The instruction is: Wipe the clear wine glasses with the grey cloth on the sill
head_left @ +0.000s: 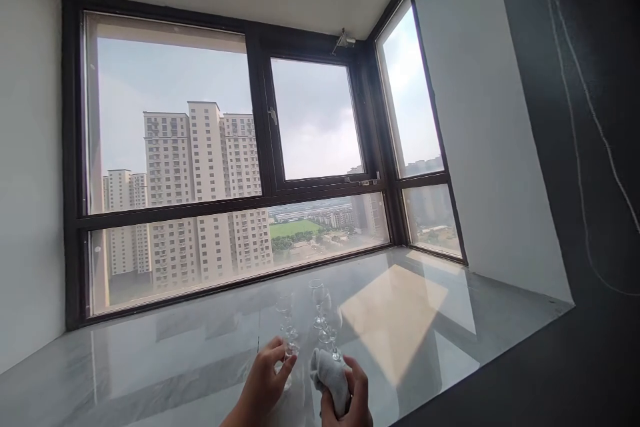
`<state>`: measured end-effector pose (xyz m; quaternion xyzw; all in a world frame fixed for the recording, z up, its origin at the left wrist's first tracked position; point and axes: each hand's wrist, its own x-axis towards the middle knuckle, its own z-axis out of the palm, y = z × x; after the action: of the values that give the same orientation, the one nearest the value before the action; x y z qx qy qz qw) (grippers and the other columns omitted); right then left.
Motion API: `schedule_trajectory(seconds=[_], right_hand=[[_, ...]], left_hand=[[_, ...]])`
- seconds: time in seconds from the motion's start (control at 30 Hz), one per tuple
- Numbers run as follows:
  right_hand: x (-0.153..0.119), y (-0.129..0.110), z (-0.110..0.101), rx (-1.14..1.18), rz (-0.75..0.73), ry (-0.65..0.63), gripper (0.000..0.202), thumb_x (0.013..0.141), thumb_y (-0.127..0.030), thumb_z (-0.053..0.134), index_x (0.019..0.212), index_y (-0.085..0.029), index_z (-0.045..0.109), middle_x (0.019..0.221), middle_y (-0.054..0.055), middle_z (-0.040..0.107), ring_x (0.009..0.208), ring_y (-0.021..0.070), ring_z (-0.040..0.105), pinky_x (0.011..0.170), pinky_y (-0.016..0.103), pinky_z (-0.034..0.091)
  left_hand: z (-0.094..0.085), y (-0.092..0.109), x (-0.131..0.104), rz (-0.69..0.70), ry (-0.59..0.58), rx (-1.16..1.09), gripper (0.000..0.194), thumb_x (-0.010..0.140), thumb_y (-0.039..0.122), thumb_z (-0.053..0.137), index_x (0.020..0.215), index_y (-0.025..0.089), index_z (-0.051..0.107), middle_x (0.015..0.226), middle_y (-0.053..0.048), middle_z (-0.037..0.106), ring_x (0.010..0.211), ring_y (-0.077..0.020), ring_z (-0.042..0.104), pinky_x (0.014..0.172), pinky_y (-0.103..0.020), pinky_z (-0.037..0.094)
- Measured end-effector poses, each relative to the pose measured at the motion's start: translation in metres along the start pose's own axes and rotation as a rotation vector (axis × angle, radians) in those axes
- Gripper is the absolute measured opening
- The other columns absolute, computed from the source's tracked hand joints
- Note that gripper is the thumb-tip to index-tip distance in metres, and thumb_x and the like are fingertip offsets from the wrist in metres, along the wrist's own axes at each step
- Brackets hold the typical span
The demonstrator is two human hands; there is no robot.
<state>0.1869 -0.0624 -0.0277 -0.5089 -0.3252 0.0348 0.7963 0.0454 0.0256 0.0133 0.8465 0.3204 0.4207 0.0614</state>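
My left hand [265,379] is closed, with its thumb and fingers pinching a small clear stemmed glass [291,347] low down. In my right hand [354,400] is a bunched light grey cloth [330,373], gripped by the thumb and fingers. The cloth is to the right of the held glass, apart from it. Just beyond my hands, another clear stemmed glass [317,293] stands upright on the glossy grey sill [200,360]. More clear glassware shows close behind the cloth, but overlap and reflections blur its outlines.
A dark-framed window [265,113] rises behind the sill, with a side pane [410,87] at the right. White walls flank the recess. The sill's front edge runs diagonally at lower right. A thin pale cord [575,127] hangs against the dark wall.
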Motion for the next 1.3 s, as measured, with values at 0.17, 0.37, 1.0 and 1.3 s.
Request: schedule_trajectory(seconds=[0.17, 0.37, 1.0, 1.3], right_hand=[[0.004, -0.018, -0.018, -0.061, 0.028, -0.088, 0.042, 0.079, -0.037, 0.059, 0.118, -0.023, 0.055, 0.097, 0.008, 0.073, 0.085, 0.0266, 0.073, 0.071, 0.031, 0.056], [0.007, -0.029, -0.025, -0.065, 0.038, -0.160, 0.042, 0.080, -0.035, 0.060, 0.119, -0.022, 0.054, 0.100, 0.011, 0.073, 0.087, 0.0266, 0.072, 0.074, 0.034, 0.056], [0.006, -0.024, -0.025, -0.083, 0.037, -0.223, 0.043, 0.080, -0.034, 0.060, 0.121, -0.022, 0.052, 0.099, 0.009, 0.070, 0.085, 0.0252, 0.070, 0.075, 0.034, 0.054], [0.003, -0.022, -0.026, -0.102, 0.042, -0.291, 0.044, 0.081, -0.032, 0.057, 0.124, -0.022, 0.049, 0.097, 0.007, 0.069, 0.083, 0.0238, 0.069, 0.073, 0.033, 0.054]], left_hand=[[0.000, 0.000, 0.003, -0.125, 0.015, -0.021, 0.047, 0.093, 0.049, 0.052, 0.056, 0.019, 0.054, 0.071, -0.002, 0.060, 0.071, -0.0161, 0.056, 0.071, -0.027, 0.045], [0.006, -0.007, 0.000, -0.260, -0.100, -0.056, 0.046, 0.086, 0.053, 0.057, 0.057, 0.017, 0.058, 0.061, 0.001, 0.056, 0.064, -0.0141, 0.048, 0.064, -0.025, 0.037], [0.001, -0.017, 0.001, -0.203, -0.131, 0.086, 0.032, 0.073, 0.038, 0.073, 0.101, 0.022, 0.074, 0.105, -0.009, 0.069, 0.102, -0.0265, 0.060, 0.095, -0.041, 0.045], [-0.001, -0.026, -0.005, -0.175, -0.360, 0.210, 0.050, 0.087, 0.051, 0.059, 0.132, 0.029, 0.061, 0.144, -0.010, 0.054, 0.137, -0.0314, 0.043, 0.115, -0.051, 0.028]])
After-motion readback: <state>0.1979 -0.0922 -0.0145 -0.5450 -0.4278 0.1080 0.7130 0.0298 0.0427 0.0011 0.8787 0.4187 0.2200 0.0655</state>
